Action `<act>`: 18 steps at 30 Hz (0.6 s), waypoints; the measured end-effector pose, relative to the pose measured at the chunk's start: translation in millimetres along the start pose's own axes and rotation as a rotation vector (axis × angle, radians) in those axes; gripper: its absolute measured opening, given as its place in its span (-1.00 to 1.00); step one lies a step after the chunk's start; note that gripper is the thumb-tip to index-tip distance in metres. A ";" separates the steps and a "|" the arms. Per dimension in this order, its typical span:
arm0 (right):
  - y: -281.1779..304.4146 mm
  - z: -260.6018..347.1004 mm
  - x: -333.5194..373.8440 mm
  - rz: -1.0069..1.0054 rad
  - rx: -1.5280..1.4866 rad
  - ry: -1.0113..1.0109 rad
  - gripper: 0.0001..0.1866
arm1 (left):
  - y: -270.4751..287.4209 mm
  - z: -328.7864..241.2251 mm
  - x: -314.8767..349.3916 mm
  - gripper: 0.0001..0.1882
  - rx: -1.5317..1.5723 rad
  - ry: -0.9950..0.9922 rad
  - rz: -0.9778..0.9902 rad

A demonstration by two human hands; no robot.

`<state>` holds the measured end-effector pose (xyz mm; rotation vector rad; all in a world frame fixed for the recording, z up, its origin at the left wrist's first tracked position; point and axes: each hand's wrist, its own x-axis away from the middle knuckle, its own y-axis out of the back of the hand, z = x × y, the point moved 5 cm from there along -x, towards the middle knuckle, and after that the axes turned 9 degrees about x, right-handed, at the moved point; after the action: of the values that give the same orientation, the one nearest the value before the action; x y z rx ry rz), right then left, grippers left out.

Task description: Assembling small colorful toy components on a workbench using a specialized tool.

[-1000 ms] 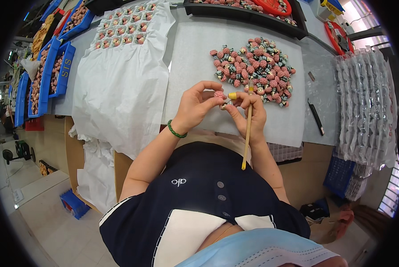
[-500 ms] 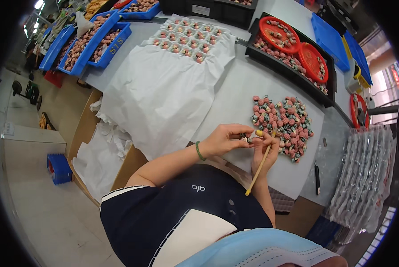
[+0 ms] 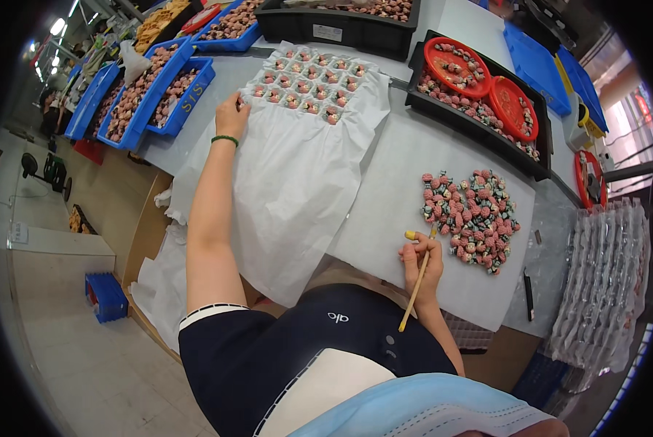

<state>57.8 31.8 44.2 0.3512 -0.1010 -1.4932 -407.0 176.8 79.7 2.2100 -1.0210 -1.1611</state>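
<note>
My left hand (image 3: 232,118) reaches out to the left edge of a clear compartment tray (image 3: 326,79). Its fingers are pinched at the tray's near left corner around a small figurine, mostly hidden by the fingertips. Pink-and-dark figurines (image 3: 311,107) sit in the tray's cells. My right hand (image 3: 422,266) is closed on a thin yellow stick (image 3: 413,302), held slanting like a pen. A yellow cover (image 3: 411,235) shows on one of its fingertips. Just beyond this hand lies a heap of loose pink figurines (image 3: 478,218) on a white sheet (image 3: 384,218).
Crumpled white paper (image 3: 290,189) lies under the tray. Blue bins (image 3: 167,127) of figurines stand at the far left. A black crate (image 3: 479,120) with red round dishes (image 3: 454,67) stands at the far right. Clear plastic trays (image 3: 596,277) are stacked at the right, near a black pen-like tool (image 3: 528,295).
My left hand has moved away from my right hand, far to the left, carrying the figurine to the tray. My right hand has lowered slightly and still holds the stick.
</note>
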 end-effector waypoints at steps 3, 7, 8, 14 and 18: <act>0.6 -3.2 -9.8 -0.007 0.032 0.005 -0.86 | -26.1 1.5 0.7 -0.70 -0.062 0.076 0.160; 7.8 -15.9 -20.9 -0.033 0.035 0.010 -0.85 | -63.8 -5.8 7.3 -0.52 -0.380 0.041 0.227; 8.8 -19.0 -23.9 0.016 0.047 0.017 -0.85 | -72.9 -6.6 9.6 -0.44 -0.456 0.028 0.203; 40.5 -37.4 -48.2 -0.016 0.087 0.043 -0.83 | -115.7 -1.9 0.0 -0.30 -0.528 0.166 0.393; 68.1 -38.0 -47.3 -0.044 0.063 0.093 -0.80 | -124.6 2.3 -4.2 -0.31 -0.572 0.162 0.493</act>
<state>129.6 87.4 35.2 0.4759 -0.0662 -1.5171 -360.0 258.5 -2.0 1.4710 -0.9432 -0.8864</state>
